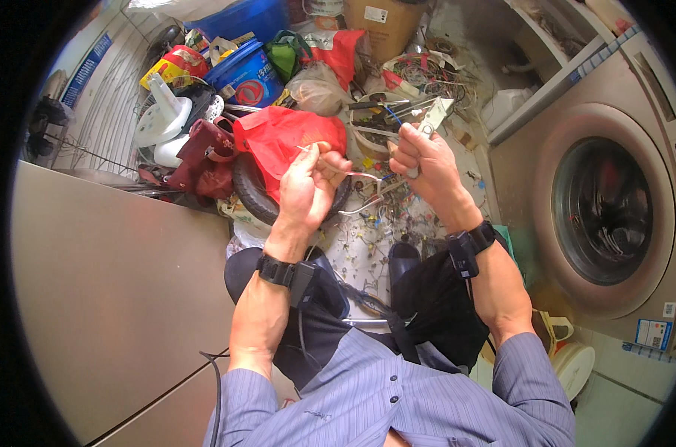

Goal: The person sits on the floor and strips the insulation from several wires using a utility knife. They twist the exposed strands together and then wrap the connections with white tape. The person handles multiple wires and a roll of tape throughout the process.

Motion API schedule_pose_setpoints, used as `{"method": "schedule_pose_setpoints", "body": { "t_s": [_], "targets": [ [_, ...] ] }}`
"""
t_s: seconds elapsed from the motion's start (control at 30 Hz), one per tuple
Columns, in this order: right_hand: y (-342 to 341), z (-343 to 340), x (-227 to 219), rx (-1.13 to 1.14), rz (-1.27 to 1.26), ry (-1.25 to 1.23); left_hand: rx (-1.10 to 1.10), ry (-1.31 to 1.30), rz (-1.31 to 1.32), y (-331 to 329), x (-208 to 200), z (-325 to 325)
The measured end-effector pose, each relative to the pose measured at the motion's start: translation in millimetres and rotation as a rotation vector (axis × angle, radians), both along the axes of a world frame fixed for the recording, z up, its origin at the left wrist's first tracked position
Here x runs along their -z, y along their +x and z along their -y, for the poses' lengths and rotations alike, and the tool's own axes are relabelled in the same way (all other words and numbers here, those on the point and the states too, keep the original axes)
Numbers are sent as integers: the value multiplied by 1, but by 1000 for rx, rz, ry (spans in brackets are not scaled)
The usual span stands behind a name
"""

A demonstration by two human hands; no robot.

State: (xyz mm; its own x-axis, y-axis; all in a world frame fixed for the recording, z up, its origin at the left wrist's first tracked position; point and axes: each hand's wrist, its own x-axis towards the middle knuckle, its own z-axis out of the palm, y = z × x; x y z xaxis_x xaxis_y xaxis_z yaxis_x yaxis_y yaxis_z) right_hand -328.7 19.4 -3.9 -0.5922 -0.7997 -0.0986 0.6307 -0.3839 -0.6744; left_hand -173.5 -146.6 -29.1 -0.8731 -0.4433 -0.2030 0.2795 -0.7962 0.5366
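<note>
My left hand (308, 186) is closed, with thumb and fingers pinching a thin white cable (364, 176). A short end pokes out beyond the thumb, and the rest hangs in a loop between my hands, with a reddish stretch near the fingers. My right hand (431, 167) grips a flat silver metal tool (433, 117) with a round hole and a wide angular end pointing up and away. Its lower part is hidden in my fist. Behind the left hand lies a red plastic bag (278, 138) over a black tyre (252, 192).
Wire scraps (360, 246) litter the floor around my slippers (403, 257). Beyond my hands stand a tool-filled bucket (371, 138), a blue tub (249, 74) and a cardboard box (383, 30). A washing machine (528, 201) is at the right, a large smooth panel (115, 283) at the left.
</note>
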Motion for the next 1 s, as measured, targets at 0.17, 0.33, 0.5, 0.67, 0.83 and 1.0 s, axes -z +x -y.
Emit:
{"method": "schedule_pose_setpoints", "body": {
  "t_s": [0.17,0.33,0.5,0.67,0.83,1.0],
  "targets": [
    [7,15,-3,-27,141,-146,293,-55,68,-10,10,-35],
    [7,19,-3,-3,139,-146,379,-386,51,-12,21,-52],
    [-4,5,-3,88,-139,151,298,-309,58,-6,20,-44],
    [5,-2,2,7,-308,372,227,-392,87,-7,16,-41],
    [12,2,4,-245,-298,465,291,-522,141,-8,16,-49],
    [14,3,-2,-73,-316,317,286,-390,257,-10,14,-51]
  ]
}}
